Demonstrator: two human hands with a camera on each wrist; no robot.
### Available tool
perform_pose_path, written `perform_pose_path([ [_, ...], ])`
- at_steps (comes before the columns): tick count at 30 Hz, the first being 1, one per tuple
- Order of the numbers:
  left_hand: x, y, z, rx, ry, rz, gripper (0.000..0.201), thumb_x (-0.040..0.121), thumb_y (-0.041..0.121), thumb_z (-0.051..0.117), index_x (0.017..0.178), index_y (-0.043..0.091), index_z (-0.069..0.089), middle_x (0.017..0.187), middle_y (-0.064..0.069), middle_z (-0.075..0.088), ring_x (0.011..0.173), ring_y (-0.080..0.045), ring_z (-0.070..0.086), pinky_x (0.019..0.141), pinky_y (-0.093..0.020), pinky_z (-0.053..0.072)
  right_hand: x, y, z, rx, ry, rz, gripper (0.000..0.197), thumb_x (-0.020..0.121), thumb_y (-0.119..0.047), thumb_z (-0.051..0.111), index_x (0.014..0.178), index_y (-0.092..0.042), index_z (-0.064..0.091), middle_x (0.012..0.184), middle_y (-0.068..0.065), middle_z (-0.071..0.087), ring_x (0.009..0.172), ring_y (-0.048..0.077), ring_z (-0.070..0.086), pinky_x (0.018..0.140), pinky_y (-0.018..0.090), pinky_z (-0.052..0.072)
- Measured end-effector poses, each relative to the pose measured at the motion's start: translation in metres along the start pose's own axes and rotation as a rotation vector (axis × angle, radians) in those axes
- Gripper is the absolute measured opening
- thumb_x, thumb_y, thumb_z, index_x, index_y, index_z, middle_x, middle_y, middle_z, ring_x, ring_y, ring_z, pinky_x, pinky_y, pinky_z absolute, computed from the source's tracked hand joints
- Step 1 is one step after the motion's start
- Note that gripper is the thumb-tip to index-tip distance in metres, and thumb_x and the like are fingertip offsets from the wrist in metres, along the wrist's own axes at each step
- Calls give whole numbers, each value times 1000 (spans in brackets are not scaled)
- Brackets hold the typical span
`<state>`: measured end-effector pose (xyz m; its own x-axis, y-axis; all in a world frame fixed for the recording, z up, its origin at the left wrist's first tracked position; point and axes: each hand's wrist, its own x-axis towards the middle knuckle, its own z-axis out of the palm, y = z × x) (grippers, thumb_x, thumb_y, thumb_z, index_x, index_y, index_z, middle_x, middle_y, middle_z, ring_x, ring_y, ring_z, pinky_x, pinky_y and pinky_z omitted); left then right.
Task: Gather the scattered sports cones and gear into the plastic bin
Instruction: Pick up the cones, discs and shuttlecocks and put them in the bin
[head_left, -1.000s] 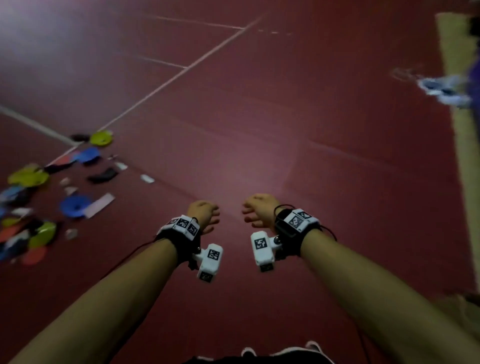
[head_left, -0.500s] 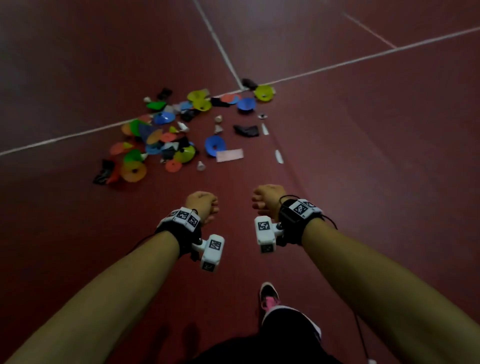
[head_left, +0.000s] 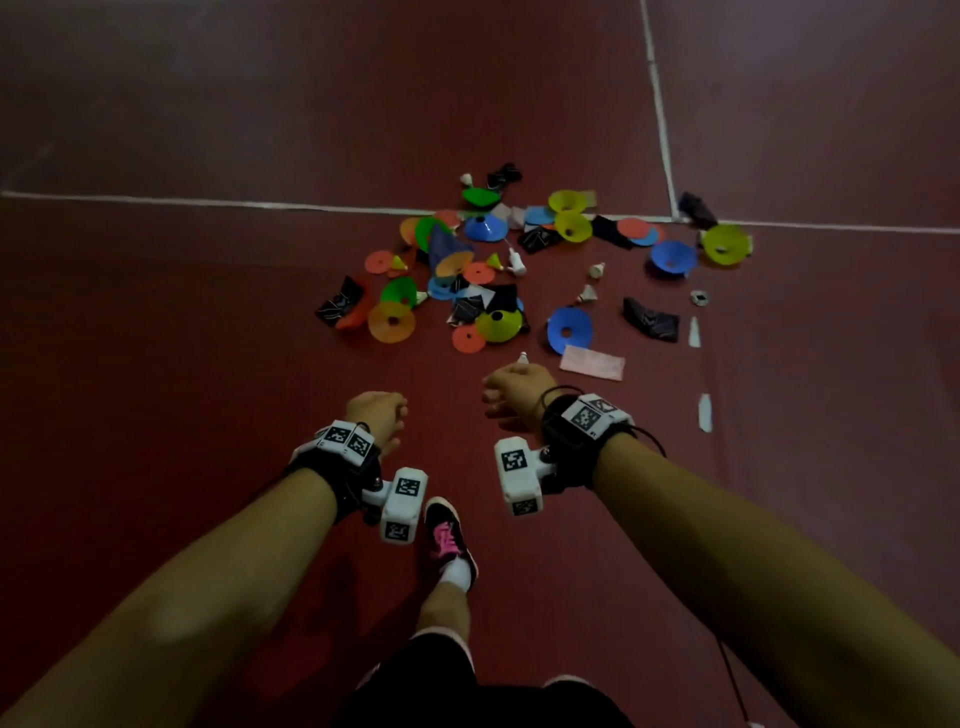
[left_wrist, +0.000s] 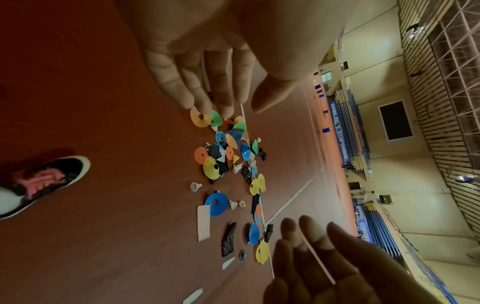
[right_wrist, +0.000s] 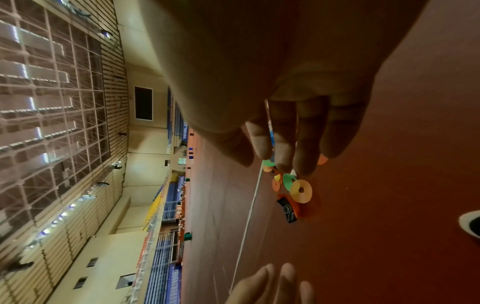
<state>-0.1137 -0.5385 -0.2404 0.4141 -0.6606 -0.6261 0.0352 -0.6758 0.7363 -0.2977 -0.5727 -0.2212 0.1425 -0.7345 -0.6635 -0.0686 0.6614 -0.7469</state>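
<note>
Several coloured disc cones lie scattered on the red court floor, among them an orange cone (head_left: 391, 322), a yellow cone (head_left: 498, 326) and a blue cone (head_left: 569, 330). Black pouches (head_left: 652, 325) and white shuttlecocks (head_left: 586, 295) are mixed in with them. My left hand (head_left: 379, 415) and right hand (head_left: 514, 400) hover side by side in front of the pile, fingers relaxed, both holding nothing. In the left wrist view the left hand (left_wrist: 231, 107) hangs over the orange cone (left_wrist: 200, 119). The right hand (right_wrist: 280, 156) partly hides the pile. No plastic bin is in view.
White court lines (head_left: 208, 202) cross behind the pile. A pale pink card (head_left: 592, 362) and small white strips (head_left: 704, 413) lie to the right of my hands. My black and pink shoe (head_left: 447, 535) stands below the hands. Stands and walls of a sports hall (left_wrist: 389, 123) are far off.
My view has swung onto the pile, which now sits centred and closer. One foot has stepped forward. Both hands stay out in front, empty.
</note>
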Motion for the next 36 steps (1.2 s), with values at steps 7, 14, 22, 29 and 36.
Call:
perform_pose_path([
  [7, 146, 120, -16, -72, -68, 8, 12, 92, 14, 53, 81, 16, 58, 80, 0, 60, 71, -14, 54, 60, -27, 41, 121, -114, 51, -127, 142, -1, 13, 96, -9, 49, 84, -13, 50, 69, 8, 48, 53, 19, 41, 54, 27, 31],
  [14, 266, 227, -62, -162, -77, 7, 16, 94, 14, 51, 109, 14, 57, 98, -3, 64, 86, -17, 62, 61, -28, 43, 228, -234, 127, -272, 66, -29, 16, 94, -7, 50, 79, -11, 52, 69, 8, 49, 50, 18, 42, 47, 22, 31],
  [22, 401, 301, -106, -241, -44, -56, 13, 96, 6, 47, 87, 11, 54, 79, -7, 56, 61, -16, 54, 53, -23, 34, 394, -304, 254, -422, -136, 81, 15, 99, -16, 49, 107, -6, 57, 82, 11, 58, 60, 22, 53, 57, 29, 41],
  [29, 534, 370, -193, -190, 174, -86, 7, 93, 14, 54, 89, 16, 58, 87, -3, 64, 69, -15, 59, 58, -26, 41, 528, -396, 367, -399, -292, 69, 14, 97, -14, 52, 96, -4, 61, 98, 14, 64, 78, 25, 63, 76, 38, 50],
  [36, 645, 402, -238, -2, 173, -74, 9, 86, 17, 61, 94, 19, 63, 92, -6, 71, 78, -19, 66, 62, -27, 47, 626, -448, 426, -407, -231, 117, 12, 93, -10, 54, 83, -16, 56, 83, 12, 59, 64, 23, 55, 62, 32, 46],
])
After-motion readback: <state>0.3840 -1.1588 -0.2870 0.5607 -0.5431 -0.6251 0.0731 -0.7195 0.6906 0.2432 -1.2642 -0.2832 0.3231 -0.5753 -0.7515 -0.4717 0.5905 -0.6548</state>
